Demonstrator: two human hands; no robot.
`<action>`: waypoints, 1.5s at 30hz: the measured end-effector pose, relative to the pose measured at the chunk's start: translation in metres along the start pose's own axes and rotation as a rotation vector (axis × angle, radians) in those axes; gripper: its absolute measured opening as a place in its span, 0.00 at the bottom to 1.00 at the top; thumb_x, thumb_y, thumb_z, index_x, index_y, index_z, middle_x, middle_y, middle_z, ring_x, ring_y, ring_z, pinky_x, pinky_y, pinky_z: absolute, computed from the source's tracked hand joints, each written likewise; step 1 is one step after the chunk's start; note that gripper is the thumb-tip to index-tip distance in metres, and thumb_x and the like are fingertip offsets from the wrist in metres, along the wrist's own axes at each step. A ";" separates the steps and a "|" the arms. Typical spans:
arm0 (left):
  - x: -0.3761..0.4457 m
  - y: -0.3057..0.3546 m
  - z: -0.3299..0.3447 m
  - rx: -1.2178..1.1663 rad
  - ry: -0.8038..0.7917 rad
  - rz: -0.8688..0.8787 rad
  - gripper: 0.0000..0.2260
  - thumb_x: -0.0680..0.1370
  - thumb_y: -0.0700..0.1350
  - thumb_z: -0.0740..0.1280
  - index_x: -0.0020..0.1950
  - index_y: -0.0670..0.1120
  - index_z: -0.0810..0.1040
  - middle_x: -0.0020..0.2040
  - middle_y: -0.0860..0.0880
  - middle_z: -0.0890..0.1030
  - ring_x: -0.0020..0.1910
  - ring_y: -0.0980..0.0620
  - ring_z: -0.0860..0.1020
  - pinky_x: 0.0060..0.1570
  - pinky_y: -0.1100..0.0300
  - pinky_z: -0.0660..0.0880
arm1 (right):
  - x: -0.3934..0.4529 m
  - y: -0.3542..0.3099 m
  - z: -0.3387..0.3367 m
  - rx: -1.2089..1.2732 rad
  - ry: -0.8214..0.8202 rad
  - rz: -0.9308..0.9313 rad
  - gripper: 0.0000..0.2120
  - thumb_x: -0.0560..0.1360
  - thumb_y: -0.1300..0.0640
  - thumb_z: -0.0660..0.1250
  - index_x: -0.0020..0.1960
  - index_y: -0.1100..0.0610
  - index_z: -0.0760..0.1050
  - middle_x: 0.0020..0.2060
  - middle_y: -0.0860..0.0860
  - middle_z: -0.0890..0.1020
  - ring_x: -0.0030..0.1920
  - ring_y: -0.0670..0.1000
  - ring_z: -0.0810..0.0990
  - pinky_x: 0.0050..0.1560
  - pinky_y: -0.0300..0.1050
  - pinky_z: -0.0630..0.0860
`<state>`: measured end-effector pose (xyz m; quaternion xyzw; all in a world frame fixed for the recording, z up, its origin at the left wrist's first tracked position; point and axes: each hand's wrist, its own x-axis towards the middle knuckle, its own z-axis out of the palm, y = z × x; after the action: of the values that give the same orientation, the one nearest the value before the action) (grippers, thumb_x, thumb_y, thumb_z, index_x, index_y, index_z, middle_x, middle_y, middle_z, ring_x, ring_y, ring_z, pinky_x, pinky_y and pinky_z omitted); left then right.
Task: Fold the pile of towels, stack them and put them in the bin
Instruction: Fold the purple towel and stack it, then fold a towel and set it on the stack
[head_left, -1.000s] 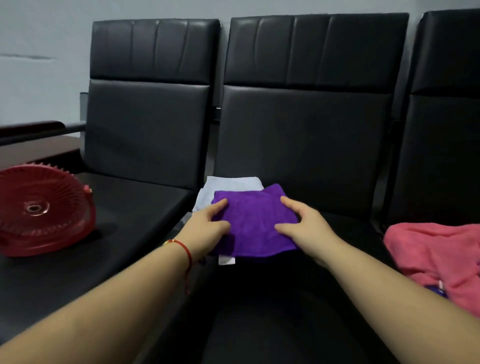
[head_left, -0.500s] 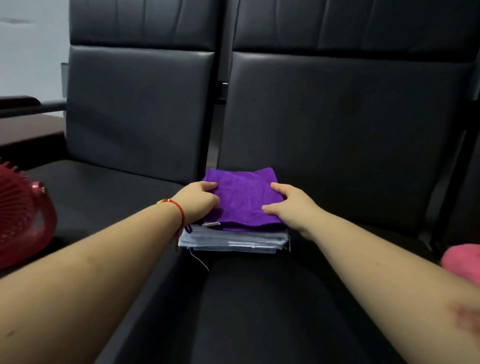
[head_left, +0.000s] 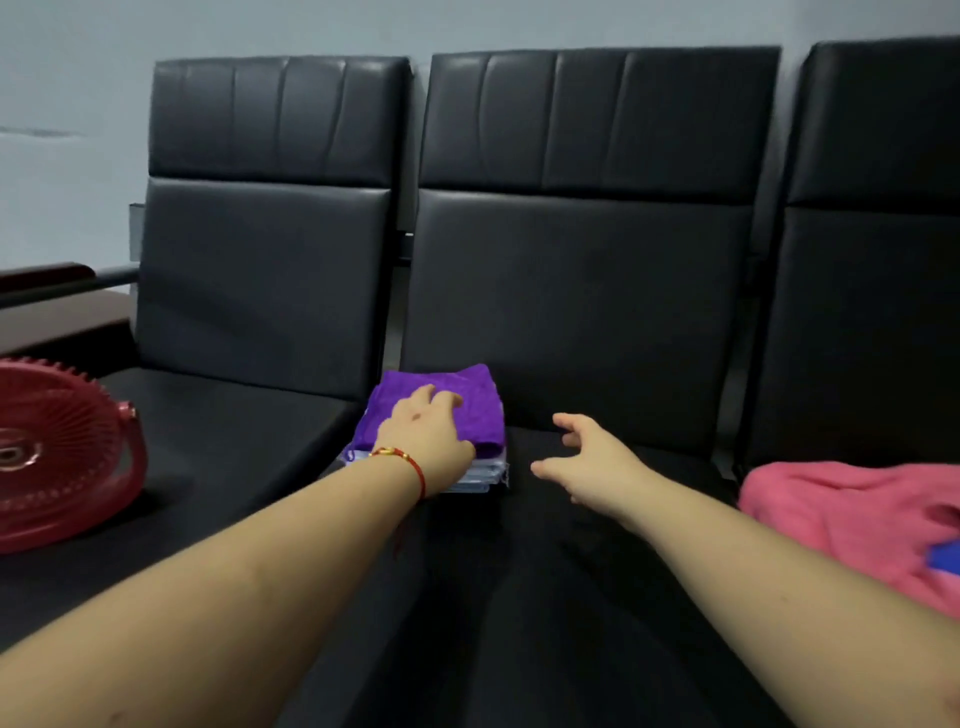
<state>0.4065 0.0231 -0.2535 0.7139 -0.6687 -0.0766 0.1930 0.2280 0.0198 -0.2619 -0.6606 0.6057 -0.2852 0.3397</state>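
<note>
Left hand (head_left: 426, 431) lies flat on the folded purple terry towel (head_left: 475, 402) topping a stack of pale folded towels (head_left: 480, 475) on the black padded seat (head_left: 519, 571). Right hand (head_left: 592, 462), at 3 o'clock of the stack, hovers apart, fingers spread. Pink crumpled cloth (head_left: 852, 519) farther at 3 o'clock.

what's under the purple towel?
Under the purple towel sits a stack of folded pale towels; only their right and front edges show. The left hand rests on top, covering much of the stack. How many towels it holds cannot be told.
</note>
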 end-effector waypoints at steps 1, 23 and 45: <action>-0.012 0.017 0.001 -0.030 -0.038 0.034 0.26 0.76 0.48 0.64 0.73 0.51 0.63 0.76 0.47 0.57 0.73 0.44 0.59 0.71 0.51 0.60 | -0.017 0.002 -0.011 -0.002 0.006 0.005 0.35 0.73 0.55 0.70 0.76 0.50 0.58 0.72 0.53 0.65 0.63 0.54 0.74 0.55 0.45 0.74; -0.185 0.268 0.061 -0.031 -0.331 0.463 0.22 0.76 0.48 0.65 0.70 0.50 0.69 0.70 0.48 0.67 0.67 0.49 0.69 0.66 0.61 0.64 | -0.260 0.168 -0.194 -0.202 0.361 0.262 0.25 0.74 0.57 0.64 0.70 0.53 0.66 0.68 0.53 0.68 0.65 0.53 0.72 0.62 0.43 0.70; -0.216 0.341 0.143 -0.464 -0.314 0.620 0.11 0.78 0.42 0.63 0.43 0.57 0.77 0.39 0.56 0.79 0.41 0.58 0.76 0.43 0.65 0.72 | -0.274 0.258 -0.207 -0.481 0.708 0.163 0.11 0.73 0.53 0.69 0.52 0.54 0.70 0.54 0.50 0.67 0.49 0.52 0.73 0.41 0.43 0.66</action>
<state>0.0184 0.2001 -0.2872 0.3961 -0.8382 -0.2717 0.2584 -0.1201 0.2618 -0.3316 -0.5324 0.7842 -0.3171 -0.0315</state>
